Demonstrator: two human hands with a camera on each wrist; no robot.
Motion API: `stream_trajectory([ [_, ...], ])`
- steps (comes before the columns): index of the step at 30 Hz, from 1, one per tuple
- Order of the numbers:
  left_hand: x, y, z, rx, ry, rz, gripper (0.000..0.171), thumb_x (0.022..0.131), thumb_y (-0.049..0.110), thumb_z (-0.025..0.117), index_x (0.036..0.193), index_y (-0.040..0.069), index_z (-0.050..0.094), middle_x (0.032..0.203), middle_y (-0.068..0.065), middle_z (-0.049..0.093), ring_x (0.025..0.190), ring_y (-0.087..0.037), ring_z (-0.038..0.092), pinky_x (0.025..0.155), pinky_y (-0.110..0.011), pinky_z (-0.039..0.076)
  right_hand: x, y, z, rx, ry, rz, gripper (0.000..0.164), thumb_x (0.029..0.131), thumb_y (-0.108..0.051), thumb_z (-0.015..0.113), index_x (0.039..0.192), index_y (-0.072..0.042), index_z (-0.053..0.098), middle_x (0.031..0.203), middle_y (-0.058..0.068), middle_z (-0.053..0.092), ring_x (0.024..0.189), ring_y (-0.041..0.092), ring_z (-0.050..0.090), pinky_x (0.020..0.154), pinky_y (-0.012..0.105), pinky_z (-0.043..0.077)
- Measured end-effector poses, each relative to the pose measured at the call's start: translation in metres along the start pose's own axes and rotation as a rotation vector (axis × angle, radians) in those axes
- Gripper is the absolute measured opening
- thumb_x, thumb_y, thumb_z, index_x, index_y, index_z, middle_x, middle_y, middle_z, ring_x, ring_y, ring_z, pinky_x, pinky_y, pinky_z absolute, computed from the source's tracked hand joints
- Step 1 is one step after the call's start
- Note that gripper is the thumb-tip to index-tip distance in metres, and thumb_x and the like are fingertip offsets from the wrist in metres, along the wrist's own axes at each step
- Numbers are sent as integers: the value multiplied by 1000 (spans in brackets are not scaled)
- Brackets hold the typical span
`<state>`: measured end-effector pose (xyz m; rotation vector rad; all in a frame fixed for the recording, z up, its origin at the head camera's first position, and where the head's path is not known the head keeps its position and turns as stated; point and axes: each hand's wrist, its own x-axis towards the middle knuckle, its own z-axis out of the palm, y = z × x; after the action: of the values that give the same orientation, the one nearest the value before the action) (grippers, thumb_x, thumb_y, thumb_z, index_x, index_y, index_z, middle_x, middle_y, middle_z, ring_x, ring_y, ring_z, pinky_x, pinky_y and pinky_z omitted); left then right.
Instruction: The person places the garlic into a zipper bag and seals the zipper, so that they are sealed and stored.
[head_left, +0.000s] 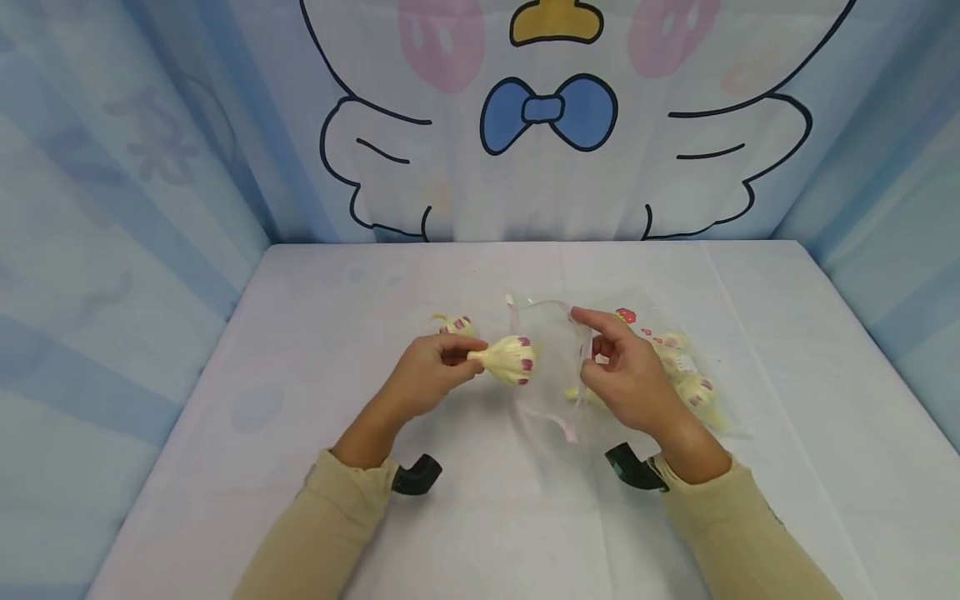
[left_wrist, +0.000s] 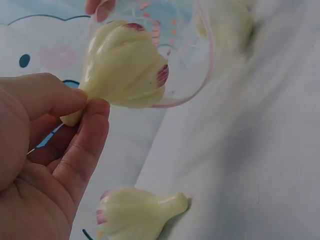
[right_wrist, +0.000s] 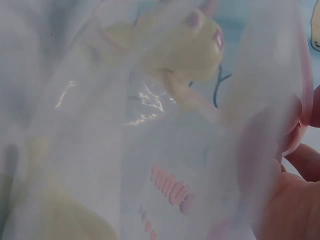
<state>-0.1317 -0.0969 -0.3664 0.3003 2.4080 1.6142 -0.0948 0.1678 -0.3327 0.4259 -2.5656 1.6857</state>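
Beyond left fingers (left_wrist: 82, 145) pinching its stem (left_wrist: 72, 118), a garlic bulb (left_wrist: 125, 67); right fingers (head_left: 606, 323) pinching a clear bag's rim (left_wrist: 212, 57).

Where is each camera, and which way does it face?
Head: worn on the head, facing forward and down at the table; left hand, right hand and sleeves show.
Left wrist: on that wrist, facing the pinched garlic bulb; left hand large, right fingertips at the top edge.
Right wrist: on that wrist, looking through the clear bag; right hand at the right edge.
Shared: head and left wrist views both show the pinched garlic bulb and the clear bag.
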Motion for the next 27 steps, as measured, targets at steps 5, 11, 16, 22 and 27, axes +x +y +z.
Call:
stream_trajectory([
  [5,4,4,11,24,-18,13,27,93,7,70,119,3,72,102,-3,71,92,-16,67,80,-28,56,0,-1,0,8,-6,9,54,90,7,51,143,3,49,133,17,51,93,25,49,67,17,47],
  [11,7,9,23,3,-23,25,29,92,5,70,120,2,71,103,-5,72,94,-16,68,82,-28,56,0,-1,0,4,-6,1,55,88,7,51,143,3,50,131,17,52,91,25,48,64,18,46],
  [16,10,9,29,-5,-14,26,27,92,6,72,119,1,71,107,-7,72,95,-17,69,83,-28,56,0,-1,0,-6,-6,-14,55,87,8,50,142,3,51,130,18,54,89,24,48,62,19,43],
  [22,13,8,33,54,33,38,25,92,11,73,116,4,74,105,-5,73,96,-17,69,79,-27,56,-1,-1,0,-4,-3,-19,54,87,8,50,141,3,52,128,18,54,89,23,49,62,19,43],
  [27,13,9,39,110,82,89,25,92,12,73,115,2,74,103,-7,74,93,-18,70,75,-25,57,-1,-1,0,-6,-3,-19,53,87,8,51,141,3,53,127,16,54,89,22,49,63,19,43],
])
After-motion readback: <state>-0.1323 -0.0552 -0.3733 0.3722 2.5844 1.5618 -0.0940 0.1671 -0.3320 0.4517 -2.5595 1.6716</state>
